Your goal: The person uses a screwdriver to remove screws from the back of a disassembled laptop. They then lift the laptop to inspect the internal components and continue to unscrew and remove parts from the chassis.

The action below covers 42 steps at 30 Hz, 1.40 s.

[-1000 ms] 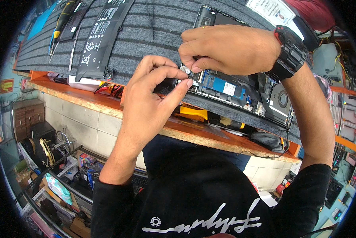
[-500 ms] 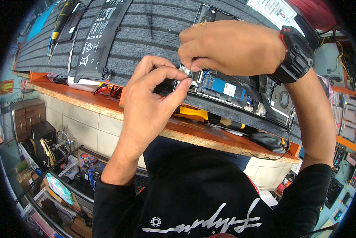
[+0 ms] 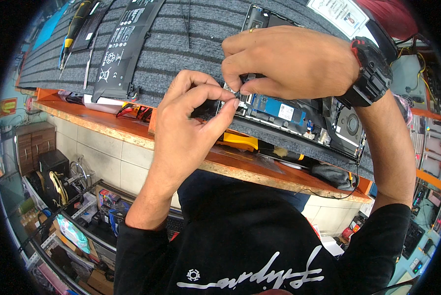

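Note:
An opened-up laptop (image 3: 321, 140) lies on the ribbed grey mat with its inside showing. A blue circuit board with a white label (image 3: 279, 109) and a round fan (image 3: 350, 121) are visible in it. At the laptop's left end, my left hand (image 3: 173, 125) pinches thumb and forefinger together; what they hold is too small to tell. My right hand (image 3: 294, 61), wearing a black watch, arches over the laptop. Its thumb and fingers are closed on a small dark piece right beside the left fingertips. The hand covers the middle of the laptop.
A flat black battery pack (image 3: 122, 54) lies on the grey mat (image 3: 198, 54) to the left. Beyond it are a yellow-black screwdriver (image 3: 77, 27) and a dark flat part (image 3: 88, 29). Yellow-black tools (image 3: 240, 141) sit on the wooden shelf (image 3: 274, 174) under the mat.
My right hand has shifted slightly to the right and down, and a small dark piece now shows at its fingertips. My left hand has barely moved.

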Motion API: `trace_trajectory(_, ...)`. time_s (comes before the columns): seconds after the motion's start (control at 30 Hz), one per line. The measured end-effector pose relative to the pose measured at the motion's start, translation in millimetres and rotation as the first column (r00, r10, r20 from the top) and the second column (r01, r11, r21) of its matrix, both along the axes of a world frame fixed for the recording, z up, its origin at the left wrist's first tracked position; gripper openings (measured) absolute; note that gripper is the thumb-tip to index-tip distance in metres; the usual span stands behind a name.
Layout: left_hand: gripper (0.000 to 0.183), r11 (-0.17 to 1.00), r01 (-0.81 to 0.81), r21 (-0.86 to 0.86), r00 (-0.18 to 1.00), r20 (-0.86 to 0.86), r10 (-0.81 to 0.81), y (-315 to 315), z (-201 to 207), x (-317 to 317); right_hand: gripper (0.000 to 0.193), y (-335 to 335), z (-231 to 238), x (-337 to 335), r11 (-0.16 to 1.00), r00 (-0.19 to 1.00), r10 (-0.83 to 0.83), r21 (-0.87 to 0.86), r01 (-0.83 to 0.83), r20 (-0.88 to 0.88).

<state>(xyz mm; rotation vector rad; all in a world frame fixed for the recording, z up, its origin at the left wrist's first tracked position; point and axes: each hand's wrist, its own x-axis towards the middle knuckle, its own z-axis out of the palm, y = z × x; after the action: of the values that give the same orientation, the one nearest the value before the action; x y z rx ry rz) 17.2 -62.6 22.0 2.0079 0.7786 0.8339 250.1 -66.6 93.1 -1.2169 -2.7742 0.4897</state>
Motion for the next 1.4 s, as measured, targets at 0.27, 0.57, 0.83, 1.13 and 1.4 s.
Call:
trace_trajectory(0.27,0.061,0.974,0.133,0.184,0.991,-0.019,-0.131,6.9,-5.4,-14.1,0.008,4.8,-11.2,0.0,1.000,0.999,0.018,0.024,-0.017,-0.028)
trace_trajectory(0.57,0.070,0.965,0.116,0.236,0.992,-0.074,-0.101,4.3,-10.9,-16.1,0.010,3.9,-31.9,8.4,0.999,0.995,-0.020,-0.049,0.015,-0.097)
trace_trajectory(0.83,0.069,0.963,0.103,0.249,0.993,-0.086,-0.083,3.5,-11.2,-16.2,0.008,4.6,-30.0,8.1,0.996,0.994,-0.006,-0.084,-0.003,-0.109)
trace_trajectory(1.13,0.069,0.963,0.118,0.241,0.991,-0.096,-0.097,4.0,-10.3,-15.3,0.008,2.7,-47.4,17.5,0.999,0.993,-0.037,-0.043,0.032,-0.114)
trace_trajectory(1.4,0.067,0.965,0.115,0.235,0.991,-0.090,-0.096,3.6,-9.9,-16.3,0.007,2.6,-18.8,2.2,1.000,1.000,0.002,-0.008,-0.001,0.026)
